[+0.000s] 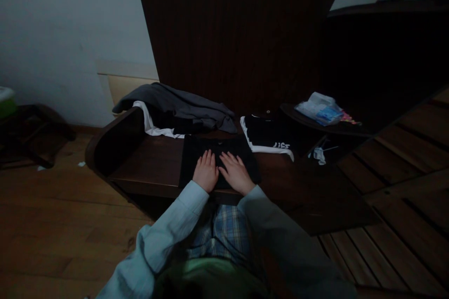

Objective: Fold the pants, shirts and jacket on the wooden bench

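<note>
A folded black garment [196, 149] lies on the dark wooden bench [147, 168] in front of me. Both hands rest flat on it, side by side. My left hand [206, 171] has its fingers stretched forward and close together. My right hand [235, 172] lies open with fingers slightly spread. Neither hand holds anything. Behind the garment lies a heap of grey clothing [182, 107] over a white piece [150, 124]. To the right sits a folded black shirt with white trim and lettering [270, 138].
A dark ribbed wooden panel [231, 28] rises behind the bench. A small round shelf at the right carries a plastic packet [321, 108]. Wooden floorboards [52, 224] spread left and right. A low dark stand [28, 135] sits at the far left.
</note>
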### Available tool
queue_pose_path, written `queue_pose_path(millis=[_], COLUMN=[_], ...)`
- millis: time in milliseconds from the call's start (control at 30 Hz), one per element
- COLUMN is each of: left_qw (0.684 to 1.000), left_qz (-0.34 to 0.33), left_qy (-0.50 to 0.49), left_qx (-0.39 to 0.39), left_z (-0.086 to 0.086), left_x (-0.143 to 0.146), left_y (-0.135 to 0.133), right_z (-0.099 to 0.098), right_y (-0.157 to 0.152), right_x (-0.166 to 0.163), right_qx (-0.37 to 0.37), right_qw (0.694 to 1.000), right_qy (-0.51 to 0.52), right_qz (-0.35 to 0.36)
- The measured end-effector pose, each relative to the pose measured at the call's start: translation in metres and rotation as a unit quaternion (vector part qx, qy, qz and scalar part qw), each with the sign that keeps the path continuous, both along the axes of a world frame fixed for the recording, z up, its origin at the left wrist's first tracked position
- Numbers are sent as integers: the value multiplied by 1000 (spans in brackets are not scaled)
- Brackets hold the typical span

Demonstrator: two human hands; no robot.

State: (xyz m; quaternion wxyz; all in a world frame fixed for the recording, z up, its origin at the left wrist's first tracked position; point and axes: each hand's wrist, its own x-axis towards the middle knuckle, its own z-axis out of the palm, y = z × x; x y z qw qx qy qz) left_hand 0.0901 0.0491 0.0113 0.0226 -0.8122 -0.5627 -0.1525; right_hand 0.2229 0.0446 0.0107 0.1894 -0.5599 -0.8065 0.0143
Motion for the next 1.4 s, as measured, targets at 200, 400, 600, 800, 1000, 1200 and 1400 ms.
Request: queue_pose_path(millis=[200,400,600,800,1000,1200,1400], left_qw=[999,1000,996,983,998,998,984], left_qz=[-17,27,-35,-69,-38,-7,152], left_qy=[21,12,37,76,37,17,-85], left_qx=[-27,4,-76,-155,-18,-53,-32], left_z=[-10,-12,6,49,14,-9,-13], left_x=[-6,-47,-70,-78,-56,-65,-97], left_y=[0,-3,-8,6,42,44,9], right_z=[-10,-18,-11,24,2,-26,-32], right_y=[-3,-9,-24,-14,24,26,-9], right_x=[8,49,69,77,53,69,104], right_qx=[-29,-27,-54,-109,-27,-91,-38], right_qw=[999,995,993,987,997,986,912], right_qy=[-27,9,1,3,39,139,400], right_qz=[13,-98,-106,-120,-64,-31,-83])
